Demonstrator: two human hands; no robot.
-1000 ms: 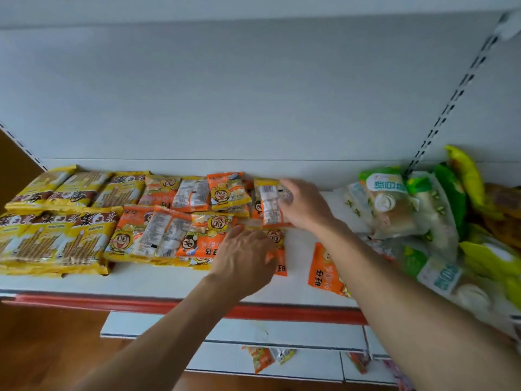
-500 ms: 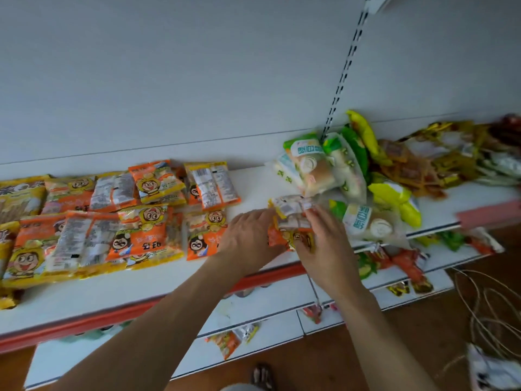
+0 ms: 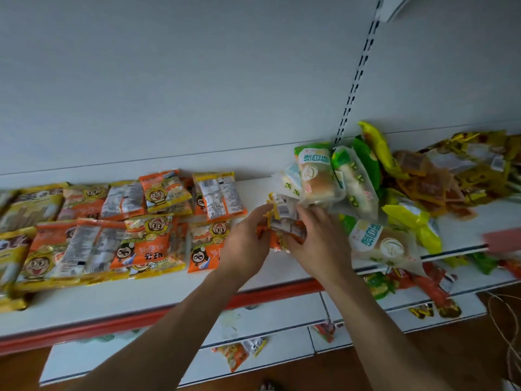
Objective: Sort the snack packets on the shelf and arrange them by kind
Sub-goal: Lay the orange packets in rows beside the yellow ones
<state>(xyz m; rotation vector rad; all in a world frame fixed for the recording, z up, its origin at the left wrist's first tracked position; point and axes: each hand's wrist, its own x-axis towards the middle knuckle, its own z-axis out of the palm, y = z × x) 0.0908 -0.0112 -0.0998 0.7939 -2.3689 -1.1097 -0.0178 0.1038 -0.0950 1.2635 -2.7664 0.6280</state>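
On the white shelf (image 3: 146,294), several orange snack packets (image 3: 146,244) lie in rows at the left, one of them back side up (image 3: 220,194). Yellow packets (image 3: 25,207) fill the far left. Between the groups, both hands hold a small bunch of orange packets (image 3: 283,213) just above the shelf. My left hand (image 3: 248,244) grips its left side and my right hand (image 3: 318,241) grips its right side and bottom. Bread packets with green tops (image 3: 318,176) are heaped right of the hands, one more (image 3: 377,244) lying near the shelf's front.
A yellow-green bag (image 3: 408,218) and a loose pile of brown and gold packets (image 3: 439,176) cover the right shelf section. Lower shelves hold stray packets (image 3: 234,354) and red ones (image 3: 431,286). A slotted upright (image 3: 355,80) divides the back wall. Cords (image 3: 504,320) lie on the floor.
The view has swung right. My right hand let go of a packet at the back row, and both hands came together on a bunch of orange packets near the bread.
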